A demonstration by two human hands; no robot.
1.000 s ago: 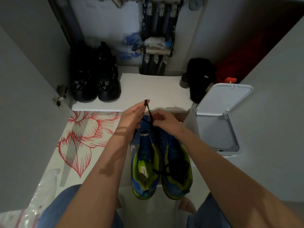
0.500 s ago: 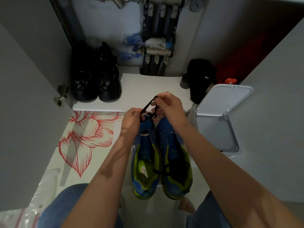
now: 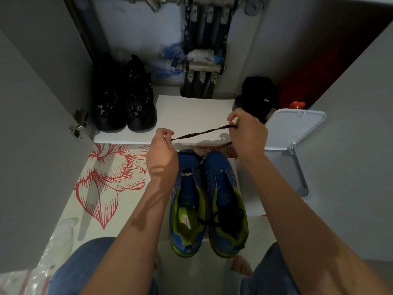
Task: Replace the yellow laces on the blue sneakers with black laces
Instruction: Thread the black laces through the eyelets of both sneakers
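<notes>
Two blue sneakers with lime-green lining stand side by side on the floor, toes away from me: the left sneaker (image 3: 187,201) and the right sneaker (image 3: 226,201). A black lace (image 3: 202,132) is stretched almost level above their toes. My left hand (image 3: 162,152) pinches its left end and my right hand (image 3: 246,133) pinches its right end. From my left hand the lace drops toward the toe of the left sneaker. A bundle of black lace (image 3: 225,217) lies inside the right sneaker. No yellow laces are in view.
A pair of black shoes (image 3: 123,99) sits on a white shelf (image 3: 191,111) at the back left. A black cap (image 3: 258,96) lies at the back right. A white bin with its lid (image 3: 293,128) up stands right of the sneakers. An open cabinet door (image 3: 32,145) stands on the left.
My hands were close together over the sneaker toes; they have moved apart, the right hand going right and up, and the black lace is now drawn out straight between them.
</notes>
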